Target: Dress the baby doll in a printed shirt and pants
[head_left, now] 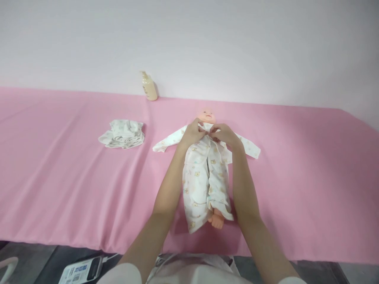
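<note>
A baby doll [207, 115] lies on its back on the pink sheet, head toward the wall, dressed in a white printed top [174, 138] with sleeves spread to both sides. White trousers [197, 185] with small bear prints cover its legs, and one foot [217, 219] shows at the hem. My left hand [194, 132] is closed at the top's chest, fingertips pinching its front or a tie. Close beside it, my right hand [223, 135] pinches at the same spot. A thin white tie hangs below the fingers. What exactly lies between the fingertips is too small to see.
A folded stack of white printed cloth [124, 135] lies to the left. Against the wall stands a pump bottle [149, 86] of pale yellow liquid. The pink sheet [74, 177] is wrinkled at left. Below its front edge sits a device with a cable [83, 270].
</note>
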Demonstrator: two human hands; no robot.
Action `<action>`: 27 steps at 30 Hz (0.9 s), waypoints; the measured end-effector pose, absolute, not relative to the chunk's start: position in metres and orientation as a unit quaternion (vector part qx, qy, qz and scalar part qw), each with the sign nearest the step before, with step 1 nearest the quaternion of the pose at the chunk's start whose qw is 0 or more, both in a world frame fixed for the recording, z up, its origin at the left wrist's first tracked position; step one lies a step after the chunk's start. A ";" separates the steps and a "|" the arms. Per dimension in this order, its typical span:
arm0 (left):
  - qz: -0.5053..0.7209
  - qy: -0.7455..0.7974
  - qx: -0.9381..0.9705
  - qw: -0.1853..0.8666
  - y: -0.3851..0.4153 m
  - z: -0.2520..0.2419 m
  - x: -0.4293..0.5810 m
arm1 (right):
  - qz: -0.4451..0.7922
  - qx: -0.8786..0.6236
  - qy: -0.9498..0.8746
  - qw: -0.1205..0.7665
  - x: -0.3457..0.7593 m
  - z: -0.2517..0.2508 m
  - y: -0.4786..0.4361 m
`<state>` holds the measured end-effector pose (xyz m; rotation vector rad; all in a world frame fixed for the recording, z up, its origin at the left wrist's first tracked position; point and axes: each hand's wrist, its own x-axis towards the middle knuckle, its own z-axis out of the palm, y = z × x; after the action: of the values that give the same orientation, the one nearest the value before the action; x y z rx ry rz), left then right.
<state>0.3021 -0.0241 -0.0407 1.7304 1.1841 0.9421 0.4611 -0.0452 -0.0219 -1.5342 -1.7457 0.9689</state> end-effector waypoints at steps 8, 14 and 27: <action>0.326 0.478 0.748 0.326 -0.031 -0.033 0.302 | 0.335 -0.627 -0.648 0.273 0.459 -0.016 -0.048; 0.206 0.464 0.806 0.305 -0.045 -0.011 0.296 | 0.282 -0.637 -0.711 0.097 0.462 0.008 -0.070; 0.103 0.409 0.841 0.339 -0.044 -0.009 0.292 | 0.254 -0.569 -0.779 0.075 0.471 0.016 -0.082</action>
<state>0.2917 -0.0442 -0.0089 2.1885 1.0654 0.2691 0.4711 -0.0816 0.0156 -1.7060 -2.3368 0.7620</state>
